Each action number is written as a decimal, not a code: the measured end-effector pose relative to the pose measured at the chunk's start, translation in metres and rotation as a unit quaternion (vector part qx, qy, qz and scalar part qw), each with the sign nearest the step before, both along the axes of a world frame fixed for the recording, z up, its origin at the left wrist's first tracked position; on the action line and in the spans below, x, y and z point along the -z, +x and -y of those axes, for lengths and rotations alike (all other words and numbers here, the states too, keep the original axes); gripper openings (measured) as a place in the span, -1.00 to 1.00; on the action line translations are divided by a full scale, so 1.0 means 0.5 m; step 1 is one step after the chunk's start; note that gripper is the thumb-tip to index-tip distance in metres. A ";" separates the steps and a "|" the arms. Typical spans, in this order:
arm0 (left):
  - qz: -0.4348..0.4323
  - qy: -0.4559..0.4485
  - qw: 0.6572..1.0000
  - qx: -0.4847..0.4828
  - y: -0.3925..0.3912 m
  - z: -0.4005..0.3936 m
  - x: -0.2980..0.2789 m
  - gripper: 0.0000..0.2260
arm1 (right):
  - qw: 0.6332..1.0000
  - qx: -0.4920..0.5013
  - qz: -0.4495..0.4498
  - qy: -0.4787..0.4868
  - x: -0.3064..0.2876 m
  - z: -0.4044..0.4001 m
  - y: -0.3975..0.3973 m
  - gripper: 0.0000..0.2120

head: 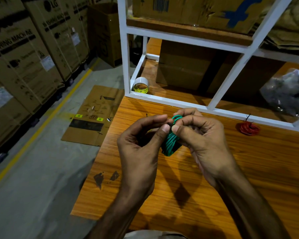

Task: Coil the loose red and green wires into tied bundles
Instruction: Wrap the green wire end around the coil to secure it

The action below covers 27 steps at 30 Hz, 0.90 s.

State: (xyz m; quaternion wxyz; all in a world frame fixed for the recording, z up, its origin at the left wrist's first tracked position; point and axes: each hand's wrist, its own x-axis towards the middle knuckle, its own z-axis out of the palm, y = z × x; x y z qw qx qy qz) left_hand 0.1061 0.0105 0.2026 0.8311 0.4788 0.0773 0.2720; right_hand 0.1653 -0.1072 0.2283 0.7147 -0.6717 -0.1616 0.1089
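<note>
A coil of green wire (170, 142) is held above the wooden table (188, 195) between both hands. My left hand (141, 147) pinches it from the left with thumb and curled fingers, where something dark shows at the coil. My right hand (204, 142) grips the coil's right side, thumb pressed on the loops. A small green loop sticks up above the thumbs. A red wire bundle (248, 128) with a dark tie lies on the table to the right, apart from both hands.
A white metal shelf frame (164, 99) stands at the table's back, holding cardboard boxes, a roll of tape (141, 85) and a plastic bag (288, 90). Stacked cartons (24, 54) line the left. Flattened cardboard (93, 116) lies on the floor.
</note>
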 end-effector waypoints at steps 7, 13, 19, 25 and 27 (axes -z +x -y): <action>-0.020 -0.013 0.999 0.027 0.002 -0.014 -0.005 -0.80 | 1.000 -0.005 -0.021 0.000 0.004 0.002 0.005 -0.94; -0.055 -0.088 0.989 0.108 0.004 -0.027 -0.017 -0.77 | 0.999 0.000 -0.036 0.006 0.000 0.005 0.014 -0.96; -0.057 -0.177 0.978 0.091 0.005 -0.009 -0.026 -0.79 | 1.000 0.011 -0.020 -0.005 0.006 -0.004 0.001 -0.95; -0.068 -0.203 0.973 0.085 0.002 0.000 -0.033 -0.78 | 1.000 0.019 -0.011 -0.020 0.002 -0.005 0.000 -0.93; -0.065 -0.192 0.976 0.078 0.002 0.002 -0.034 -0.79 | 0.999 0.021 -0.011 -0.025 0.001 -0.005 -0.001 -0.92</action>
